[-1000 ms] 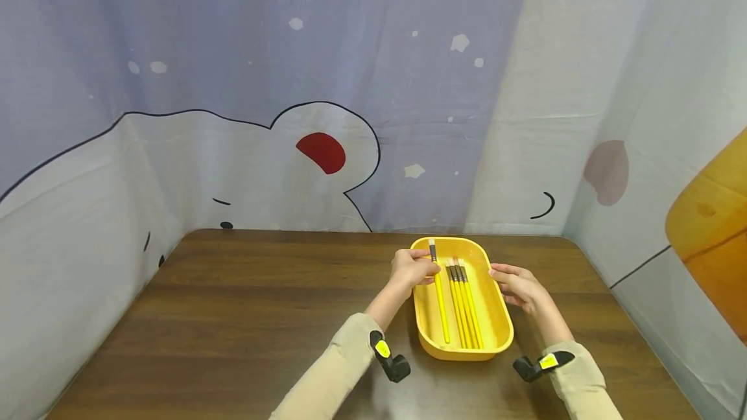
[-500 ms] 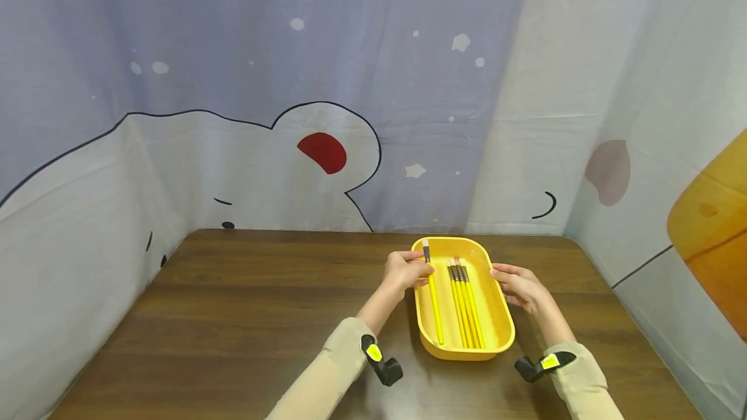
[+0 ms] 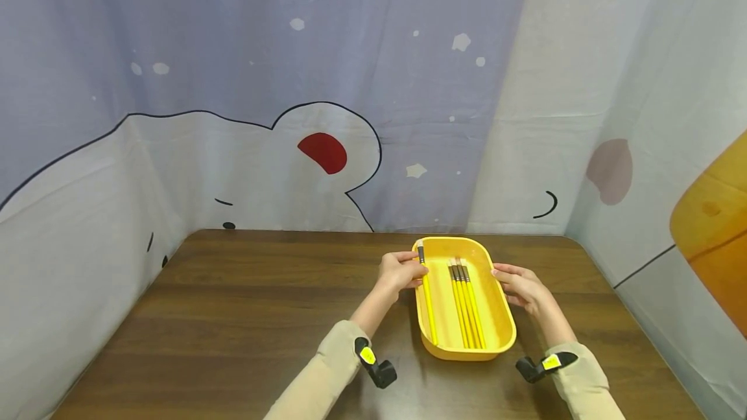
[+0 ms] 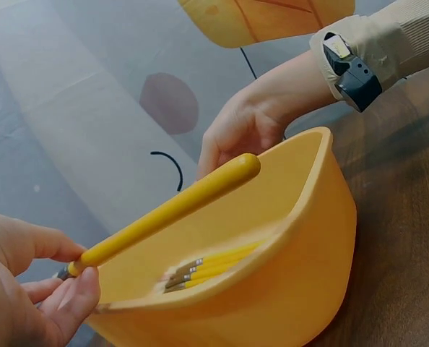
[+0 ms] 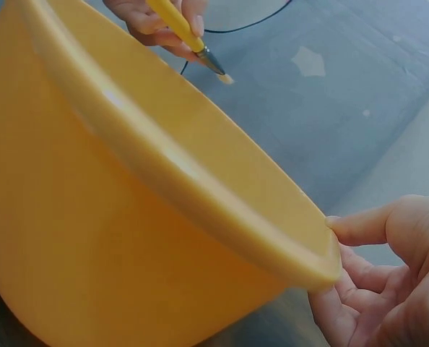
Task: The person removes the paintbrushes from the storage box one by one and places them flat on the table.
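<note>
A yellow-handled paintbrush (image 3: 428, 306) is pinched near its dark ferrule by my left hand (image 3: 399, 272), above the left rim of a yellow plastic basin (image 3: 504, 323). In the left wrist view the brush's rounded handle end (image 4: 240, 172) points up over the basin. The right wrist view shows its pale bristle tip (image 5: 227, 79) beyond the far rim. My right hand (image 3: 522, 287) grips the basin's right rim, thumb on top and fingers beneath, as the right wrist view shows. Several similar paintbrushes (image 3: 467, 310) lie side by side inside the basin.
The basin stands on a brown wooden table (image 3: 262, 316), right of its middle and close to the back edge. A printed curtain (image 3: 408, 83) hangs directly behind the table and along its sides.
My left hand has moved left with its paintbrush, from over the basin's inside to its left rim. My right hand and the basin have stayed nearly still.
</note>
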Demonstrator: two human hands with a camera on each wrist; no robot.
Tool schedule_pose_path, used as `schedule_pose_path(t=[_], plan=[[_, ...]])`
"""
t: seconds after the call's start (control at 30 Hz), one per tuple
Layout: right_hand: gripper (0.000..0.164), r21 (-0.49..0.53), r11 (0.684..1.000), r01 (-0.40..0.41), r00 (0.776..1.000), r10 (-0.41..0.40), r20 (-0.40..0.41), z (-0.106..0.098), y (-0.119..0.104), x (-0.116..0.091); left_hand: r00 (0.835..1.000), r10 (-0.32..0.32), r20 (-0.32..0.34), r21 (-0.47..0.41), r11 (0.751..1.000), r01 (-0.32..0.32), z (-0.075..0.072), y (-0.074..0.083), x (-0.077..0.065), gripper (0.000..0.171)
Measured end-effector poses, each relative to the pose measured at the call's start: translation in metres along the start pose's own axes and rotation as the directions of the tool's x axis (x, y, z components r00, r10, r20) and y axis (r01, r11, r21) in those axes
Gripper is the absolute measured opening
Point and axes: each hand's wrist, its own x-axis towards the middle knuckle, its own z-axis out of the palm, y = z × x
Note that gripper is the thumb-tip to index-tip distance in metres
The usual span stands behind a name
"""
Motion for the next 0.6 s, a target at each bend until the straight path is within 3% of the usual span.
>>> schedule_pose_path(t=[0.6], plan=[[0.061, -0.002, 1.0, 0.012, 1.0, -0.012, 0.016, -0.001, 0.0, 0.0, 1.0, -0.007, -0.014, -0.026, 1.0, 0.007, -0.017, -0.005, -0.002, 0.046]])
